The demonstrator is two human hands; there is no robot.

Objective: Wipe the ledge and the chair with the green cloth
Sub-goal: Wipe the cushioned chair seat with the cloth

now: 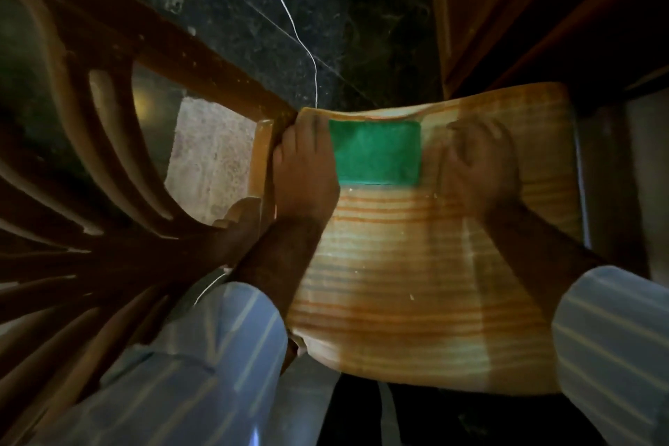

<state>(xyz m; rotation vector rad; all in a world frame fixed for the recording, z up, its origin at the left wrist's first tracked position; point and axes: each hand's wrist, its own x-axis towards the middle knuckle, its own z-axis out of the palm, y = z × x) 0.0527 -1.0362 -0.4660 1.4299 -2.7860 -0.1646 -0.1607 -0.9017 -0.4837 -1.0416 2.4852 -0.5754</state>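
1. The green cloth [376,153] lies flat as a folded rectangle on an orange-striped surface [416,282], near its far edge.
2. The left hand [306,170] rests just left of the cloth, touching its side, fingers curled at the surface's far corner; whether they clasp anything I cannot tell.
3. The right hand [478,165] presses on the stripes just right of the cloth, fingers bent, holding nothing visible.
4. A brown chair [108,119] stands to the left.
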